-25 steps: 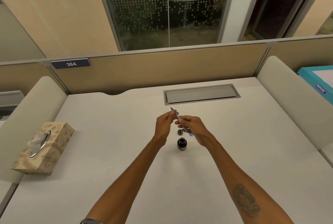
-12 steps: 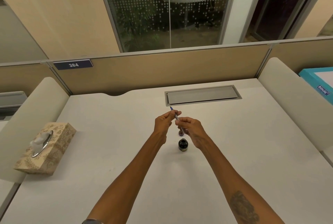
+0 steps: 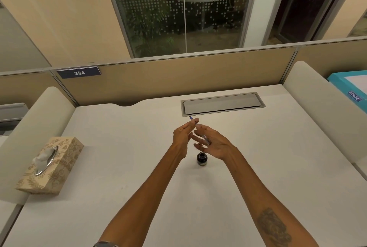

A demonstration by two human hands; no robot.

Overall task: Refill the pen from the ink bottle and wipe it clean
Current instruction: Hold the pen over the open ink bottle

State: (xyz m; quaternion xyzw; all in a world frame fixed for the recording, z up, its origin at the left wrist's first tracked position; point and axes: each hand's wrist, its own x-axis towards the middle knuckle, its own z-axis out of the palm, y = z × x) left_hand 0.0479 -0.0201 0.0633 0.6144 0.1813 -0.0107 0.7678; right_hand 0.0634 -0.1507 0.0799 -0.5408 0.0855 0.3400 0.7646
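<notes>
A slim blue pen is held slanted above the desk, its tip pointing away and to the left. My left hand pinches it near the tip. My right hand sits just right of it with the fingers spread apart, and the pen's rear end lies across those fingers. Directly below the hands a small dark ink bottle stands upright on the white desk with its mouth uncovered. The bottle's cap is hidden behind my right hand.
A patterned tissue box with a tissue sticking out lies at the desk's left edge. A grey cable hatch is set into the desk beyond the hands. Padded dividers flank both sides. A teal box sits far right.
My right hand has loosened from a closed grip on the pen's rear to spread fingers. The left hand still pinches the front of the pen. The bottle has not moved.
</notes>
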